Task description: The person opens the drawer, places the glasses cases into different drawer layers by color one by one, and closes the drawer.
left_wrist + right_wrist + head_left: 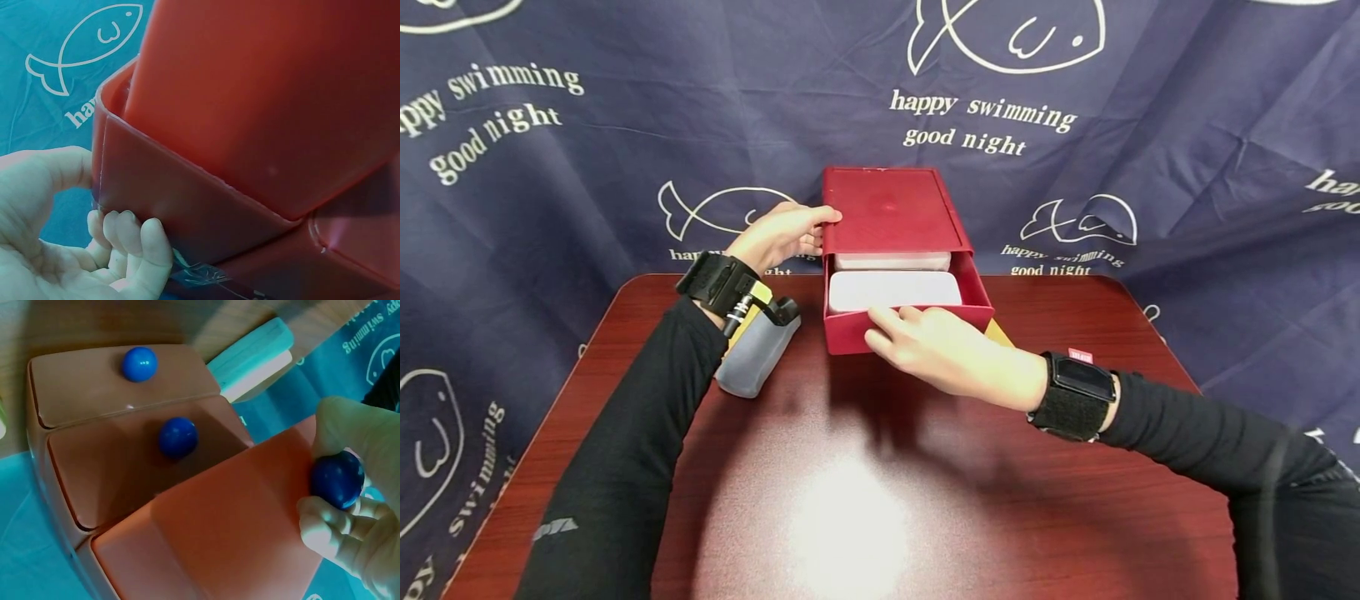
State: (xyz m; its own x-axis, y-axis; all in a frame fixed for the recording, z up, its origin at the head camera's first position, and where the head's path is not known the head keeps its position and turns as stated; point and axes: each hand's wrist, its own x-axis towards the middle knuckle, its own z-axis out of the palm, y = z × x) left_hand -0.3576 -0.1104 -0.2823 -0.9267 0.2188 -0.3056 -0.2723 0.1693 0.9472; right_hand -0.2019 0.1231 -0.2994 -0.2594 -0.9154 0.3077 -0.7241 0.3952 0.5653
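A small red drawer cabinet stands toward the back of the table. Its top drawer is pulled part way out, showing a white rounded box and another white item behind it. My left hand grips the cabinet's left side, its thumb at the top edge and its other fingers against the side wall. At the drawer front, my right hand pinches the round blue knob between thumb and fingers. Two lower drawers, with a middle knob and a bottom knob, are closed.
A grey block with a yellow part lies left of the cabinet, partly under my left wrist. Something yellow shows at the cabinet's right. Behind the wooden table hangs a blue cloth printed with fish.
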